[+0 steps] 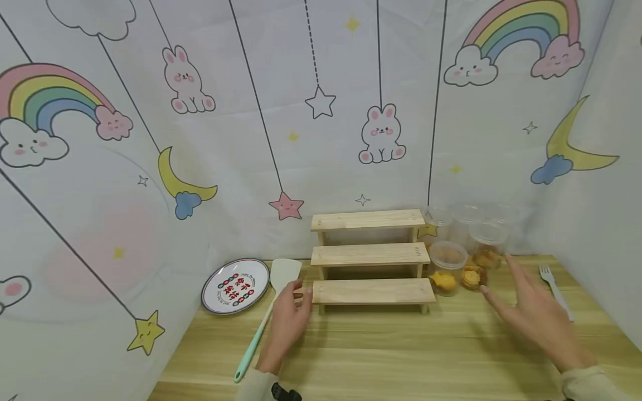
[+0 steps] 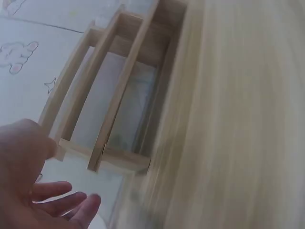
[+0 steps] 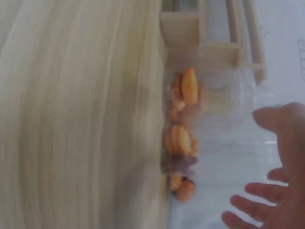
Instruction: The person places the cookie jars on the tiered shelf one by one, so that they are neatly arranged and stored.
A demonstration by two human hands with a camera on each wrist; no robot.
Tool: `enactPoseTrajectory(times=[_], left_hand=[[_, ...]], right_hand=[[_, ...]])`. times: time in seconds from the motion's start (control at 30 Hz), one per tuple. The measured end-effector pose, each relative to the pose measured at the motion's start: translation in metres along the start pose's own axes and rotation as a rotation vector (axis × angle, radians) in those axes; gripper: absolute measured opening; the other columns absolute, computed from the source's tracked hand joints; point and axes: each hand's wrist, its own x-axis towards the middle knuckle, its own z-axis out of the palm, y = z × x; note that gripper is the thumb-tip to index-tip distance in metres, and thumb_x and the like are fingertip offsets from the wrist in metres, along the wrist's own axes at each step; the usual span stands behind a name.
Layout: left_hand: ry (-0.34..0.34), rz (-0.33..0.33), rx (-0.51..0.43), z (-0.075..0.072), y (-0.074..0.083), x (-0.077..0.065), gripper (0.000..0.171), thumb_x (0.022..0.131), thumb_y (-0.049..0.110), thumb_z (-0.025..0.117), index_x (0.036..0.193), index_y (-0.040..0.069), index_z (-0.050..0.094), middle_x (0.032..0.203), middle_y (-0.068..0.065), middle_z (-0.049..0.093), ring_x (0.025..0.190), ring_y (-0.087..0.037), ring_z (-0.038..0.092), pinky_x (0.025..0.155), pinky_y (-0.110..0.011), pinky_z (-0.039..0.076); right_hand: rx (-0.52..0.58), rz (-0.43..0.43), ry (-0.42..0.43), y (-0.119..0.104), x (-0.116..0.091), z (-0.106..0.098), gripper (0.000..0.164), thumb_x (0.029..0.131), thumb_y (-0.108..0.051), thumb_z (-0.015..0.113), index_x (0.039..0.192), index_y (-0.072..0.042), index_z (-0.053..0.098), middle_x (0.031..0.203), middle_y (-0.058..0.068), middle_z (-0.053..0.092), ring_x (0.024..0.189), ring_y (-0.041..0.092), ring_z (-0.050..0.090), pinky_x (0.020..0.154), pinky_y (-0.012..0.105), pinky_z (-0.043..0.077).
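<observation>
A three-step wooden rack (image 1: 373, 292) stands against the back wall. By the left end of its lowest step is my left hand (image 1: 292, 312), holding nothing, its fingers loosely bent in the left wrist view. Whether it touches the wood I cannot tell. Clear plastic jars (image 1: 448, 257) with yellow-orange pieces inside are clustered right of the rack, some behind others. My right hand (image 1: 539, 314) reaches toward them, thumb and fingers spread apart. In the right wrist view that hand (image 3: 286, 176) is apart from the blurred jars (image 3: 214, 124).
Left of the rack, a white plate (image 1: 236, 287) with red print leans or lies near the wall. Beside it is a spatula (image 1: 285, 274) with a mint handle, partly behind my left hand. A pale fork (image 1: 557, 292) lies at the right. A patterned cloth (image 1: 321, 156) hangs behind.
</observation>
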Motion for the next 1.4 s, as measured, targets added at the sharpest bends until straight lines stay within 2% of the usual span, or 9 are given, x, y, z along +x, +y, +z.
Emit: enactPoseTrajectory(times=[0.23,0.4,0.57,0.77,1.0,1.03,1.13,1.23,1.4], left_hand=[[-0.045,-0.264,-0.301,0.02,-0.011,0.014,0.034,0.108,0.028,0.069,0.128,0.001,0.07,0.118,-0.017,0.075,0.106,-0.025,0.071,0.085,-0.034,0.059],[-0.09,-0.338,-0.544,0.028,-0.019,0.016,0.035,0.105,0.022,0.073,0.128,-0.003,0.066,0.116,-0.018,0.076,0.099,-0.012,0.068,0.081,-0.026,0.054],[-0.117,-0.371,-0.672,0.032,-0.023,0.014,0.04,0.106,0.022,0.072,0.135,-0.004,0.063,0.122,-0.014,0.076,0.102,-0.007,0.066,0.084,-0.025,0.053],[-0.115,-0.39,-0.727,0.037,-0.024,0.01,0.042,0.107,0.024,0.072,0.137,-0.003,0.061,0.12,-0.011,0.074,0.103,-0.011,0.065,0.082,-0.026,0.053],[-0.098,-0.401,-0.76,0.041,-0.025,0.015,0.04,0.106,0.023,0.073,0.136,-0.001,0.062,0.112,-0.005,0.073,0.097,-0.011,0.065,0.08,-0.026,0.053],[-0.096,-0.402,-0.763,0.041,-0.025,0.015,0.04,0.106,0.022,0.073,0.136,-0.001,0.062,0.111,-0.004,0.074,0.095,-0.011,0.065,0.08,-0.026,0.053],[-0.092,-0.396,-0.754,0.039,-0.026,0.016,0.04,0.106,0.022,0.073,0.137,-0.001,0.062,0.11,-0.004,0.074,0.094,-0.011,0.064,0.079,-0.026,0.053],[-0.088,-0.397,-0.744,0.037,-0.028,0.018,0.04,0.106,0.022,0.073,0.137,-0.001,0.063,0.109,-0.004,0.074,0.095,-0.011,0.064,0.079,-0.026,0.053],[-0.093,-0.407,-0.736,0.034,-0.03,0.019,0.041,0.106,0.024,0.072,0.138,0.0,0.062,0.115,-0.005,0.074,0.098,-0.011,0.063,0.081,-0.027,0.052]], right_hand=[[0.322,0.048,-0.044,0.007,0.023,0.031,0.096,0.108,-0.036,0.069,0.166,0.014,0.01,0.157,0.05,0.034,0.135,0.07,0.043,0.101,0.078,0.047],[0.387,0.112,-0.04,0.013,0.033,0.043,0.093,0.109,-0.041,0.066,0.165,0.013,0.014,0.16,0.048,0.031,0.139,0.068,0.041,0.103,0.078,0.044],[0.427,0.164,-0.017,0.019,0.036,0.051,0.097,0.106,-0.044,0.071,0.166,0.01,0.018,0.155,0.047,0.039,0.138,0.064,0.048,0.104,0.073,0.046],[0.422,0.18,0.039,0.018,0.033,0.053,0.093,0.104,-0.046,0.073,0.164,0.008,0.027,0.149,0.041,0.048,0.134,0.059,0.053,0.102,0.071,0.047],[0.414,0.208,0.043,0.012,0.02,0.028,0.098,0.104,-0.054,0.07,0.165,0.008,0.023,0.153,0.041,0.042,0.136,0.059,0.046,0.097,0.068,0.049],[0.402,0.206,0.047,0.011,0.017,0.025,0.1,0.103,-0.054,0.071,0.165,0.008,0.023,0.154,0.042,0.042,0.135,0.058,0.046,0.096,0.065,0.051],[0.386,0.178,0.07,0.008,0.007,0.018,0.099,0.102,-0.05,0.075,0.162,0.012,0.027,0.15,0.042,0.044,0.129,0.057,0.048,0.087,0.035,0.06],[0.383,0.147,0.075,-0.002,-0.005,0.014,0.094,0.1,-0.045,0.079,0.156,0.015,0.033,0.144,0.04,0.048,0.123,0.054,0.051,0.07,0.01,0.05],[0.405,0.103,0.036,-0.033,-0.017,0.012,0.088,0.099,-0.042,0.081,0.153,0.011,0.038,0.14,0.032,0.053,0.122,0.047,0.054,0.073,0.01,0.05]])
